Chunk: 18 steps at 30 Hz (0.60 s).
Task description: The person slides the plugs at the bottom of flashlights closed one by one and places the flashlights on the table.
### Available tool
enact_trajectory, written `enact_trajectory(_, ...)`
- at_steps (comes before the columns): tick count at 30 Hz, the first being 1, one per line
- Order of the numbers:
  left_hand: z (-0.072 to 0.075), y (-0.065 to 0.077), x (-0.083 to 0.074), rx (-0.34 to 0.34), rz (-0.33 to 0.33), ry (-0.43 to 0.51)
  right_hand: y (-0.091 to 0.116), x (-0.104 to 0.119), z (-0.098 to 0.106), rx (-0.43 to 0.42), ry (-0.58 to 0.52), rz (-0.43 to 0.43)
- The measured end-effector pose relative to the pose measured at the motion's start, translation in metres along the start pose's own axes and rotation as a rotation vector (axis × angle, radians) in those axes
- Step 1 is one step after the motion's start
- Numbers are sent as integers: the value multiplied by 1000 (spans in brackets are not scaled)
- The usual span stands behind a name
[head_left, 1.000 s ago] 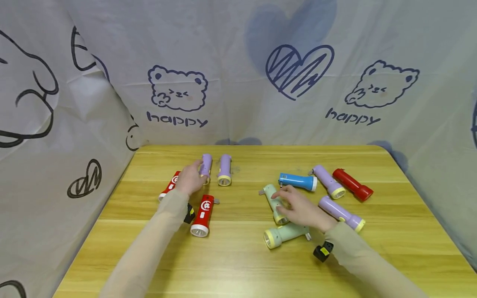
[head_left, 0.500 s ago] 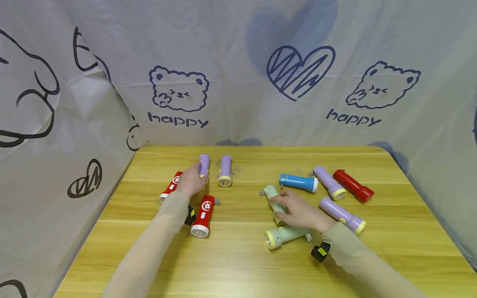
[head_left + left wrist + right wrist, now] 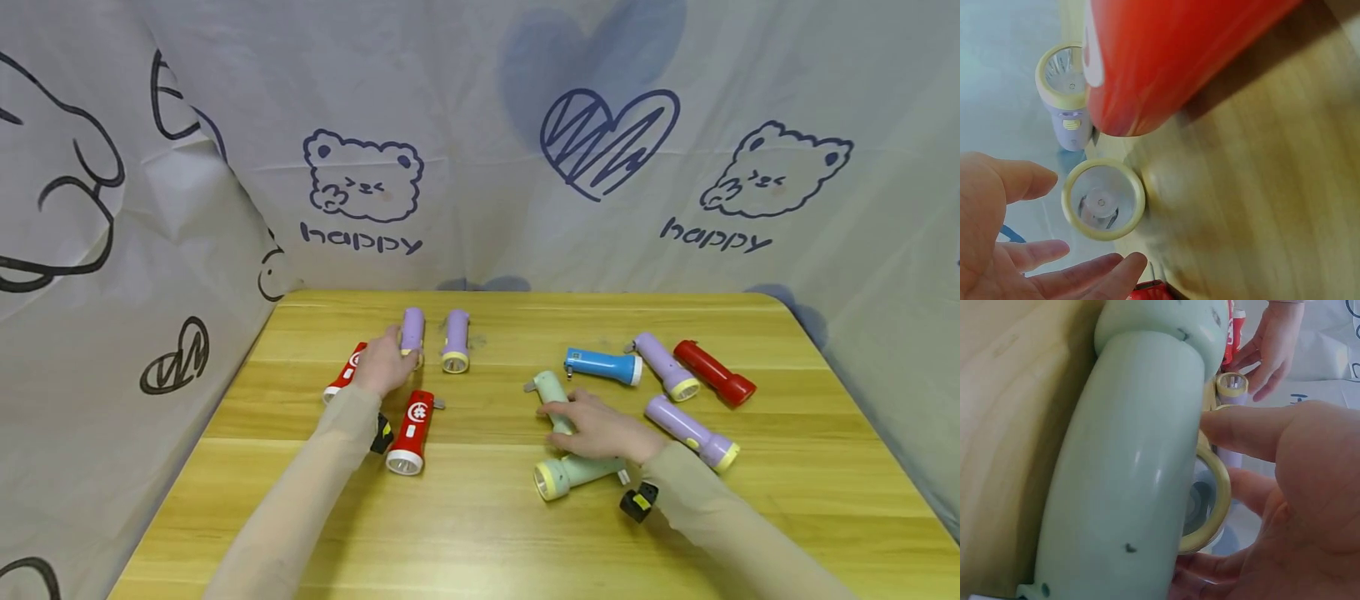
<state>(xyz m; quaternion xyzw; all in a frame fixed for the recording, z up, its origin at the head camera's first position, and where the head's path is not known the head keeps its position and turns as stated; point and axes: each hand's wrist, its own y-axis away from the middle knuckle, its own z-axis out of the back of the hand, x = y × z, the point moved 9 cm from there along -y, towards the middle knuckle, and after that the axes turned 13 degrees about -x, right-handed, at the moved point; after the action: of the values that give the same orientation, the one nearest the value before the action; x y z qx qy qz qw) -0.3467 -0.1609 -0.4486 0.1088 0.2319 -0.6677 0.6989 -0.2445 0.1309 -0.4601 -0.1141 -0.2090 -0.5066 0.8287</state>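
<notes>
My left hand (image 3: 381, 364) reaches over the lens end of a lilac flashlight (image 3: 412, 329) at the back left. In the left wrist view, the spread thumb and fingers stand around its yellow-rimmed lens (image 3: 1104, 236), with a gap on the thumb side. My right hand (image 3: 603, 429) holds a pale green flashlight (image 3: 551, 390) between thumb and fingers, covering its lens end. In the right wrist view, the yellow rim (image 3: 1224, 494) shows between thumb and fingers, partly hidden by a second green flashlight (image 3: 1129, 456) lying closer. That second one lies just below my right hand.
Two red flashlights, one upright-lying (image 3: 412, 429) and one tilted (image 3: 347, 375), flank my left hand. Another lilac flashlight (image 3: 456, 333) lies beside the first. Towards the right are a blue flashlight (image 3: 603, 365), two lilac ones (image 3: 663, 362) and a dark red one (image 3: 712, 371). A printed cloth (image 3: 480, 200) hangs behind.
My right hand has come down and left over the green flashlight, its fingers closing around it. The lilac flashlight by my left hand has shifted slightly left and straightened.
</notes>
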Motion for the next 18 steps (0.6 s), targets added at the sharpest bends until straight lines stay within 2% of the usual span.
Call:
enact_trajectory(8, 10, -1, -9, -41, -23, 6, -1, 1, 0, 22, 9, -58)
enact_trajectory(18, 21, 3, -25, -103, -87, 71, -4, -5, 1, -85, -62, -54)
